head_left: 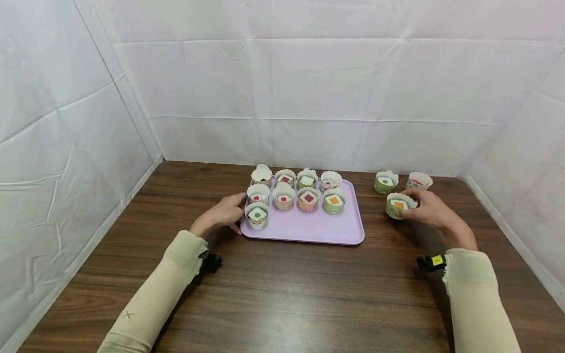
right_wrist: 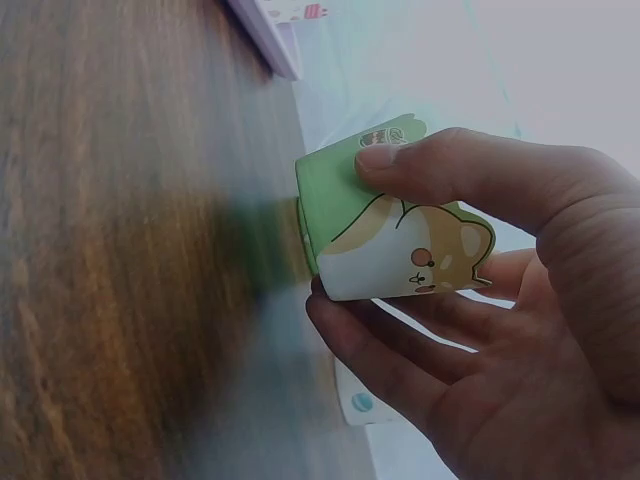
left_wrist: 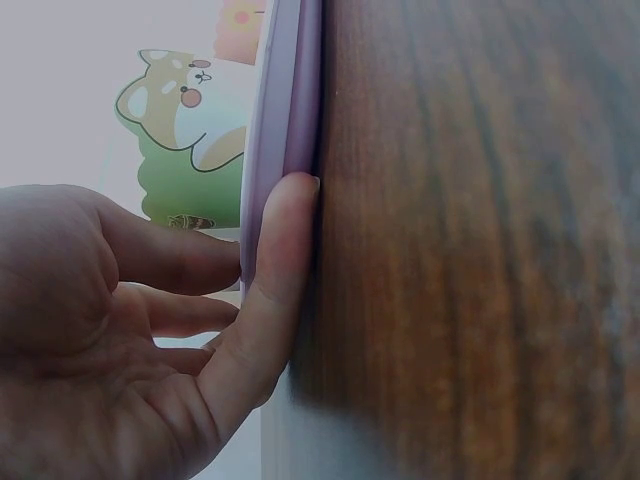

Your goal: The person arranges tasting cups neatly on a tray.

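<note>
My left hand (head_left: 227, 212) holds the left edge of a lilac tray (head_left: 304, 234). In the left wrist view its thumb (left_wrist: 285, 235) lies along the outer rim, with the other fingers bent at the rim's upper side. Several paper baking cups stand on the tray, among them a green-patterned one (head_left: 334, 204) with an orange-and-white piece inside. Right of the tray, my right hand (head_left: 434, 212) pinches a green paper cup with a dog print (right_wrist: 370, 225) between thumb and fingers. That cup also contains an orange-and-white piece. Whether its base touches the table is unclear.
Behind the right hand stand another green cup (head_left: 385, 182) and a pink-and-white cup (head_left: 419, 181). The brown wooden table (head_left: 300, 289) ends at white sheeting (head_left: 318, 88) at the back and sides. Cups fill the tray's back and left.
</note>
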A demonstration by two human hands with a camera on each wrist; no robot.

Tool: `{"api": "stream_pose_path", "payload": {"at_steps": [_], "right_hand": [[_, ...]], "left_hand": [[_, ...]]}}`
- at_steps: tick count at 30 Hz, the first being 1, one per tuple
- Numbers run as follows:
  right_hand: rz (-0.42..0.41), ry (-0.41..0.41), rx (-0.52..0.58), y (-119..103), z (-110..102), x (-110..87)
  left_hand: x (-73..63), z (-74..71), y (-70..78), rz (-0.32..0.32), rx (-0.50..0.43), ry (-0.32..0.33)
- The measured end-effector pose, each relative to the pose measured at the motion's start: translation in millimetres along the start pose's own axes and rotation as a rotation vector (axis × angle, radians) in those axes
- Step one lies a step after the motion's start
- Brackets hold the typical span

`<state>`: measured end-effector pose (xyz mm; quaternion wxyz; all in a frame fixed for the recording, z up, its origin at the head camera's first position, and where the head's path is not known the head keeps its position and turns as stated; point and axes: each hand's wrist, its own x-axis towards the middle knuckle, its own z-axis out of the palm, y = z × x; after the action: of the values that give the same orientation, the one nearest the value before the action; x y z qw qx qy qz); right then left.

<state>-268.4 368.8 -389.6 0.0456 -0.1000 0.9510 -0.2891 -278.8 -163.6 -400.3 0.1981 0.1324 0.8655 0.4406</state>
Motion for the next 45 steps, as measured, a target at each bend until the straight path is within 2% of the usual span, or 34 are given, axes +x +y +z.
{"api": "stream_pose_path", "payload": {"at_steps": [7,14,20,28,36,45], "right_hand": [[-0.071,0.035,0.001,-6,-1,0.5],[-0.070,0.057,-0.054,-19,-2,1.1],[-0.136,0.068,-0.043,-33,-2,1.3],[-0.178,0.085,-0.066,-46,0,2.1],[-0.156,0.047,-0.055,-61,4,1.0],[-0.213,0.046,-0.053,-76,11,2.1]], "left_hand": [[0.7,0.2,0.1,-0.005,0.007,-0.006],[0.1,0.5,0.5,-0.008,0.012,-0.001],[0.1,0.5,0.8,-0.006,0.013,0.004],[0.2,0.8,0.2,-0.002,0.014,0.005],[1.1,0.8,0.2,0.002,0.015,0.001],[0.2,0.5,0.5,0.002,0.013,-0.005]]}}
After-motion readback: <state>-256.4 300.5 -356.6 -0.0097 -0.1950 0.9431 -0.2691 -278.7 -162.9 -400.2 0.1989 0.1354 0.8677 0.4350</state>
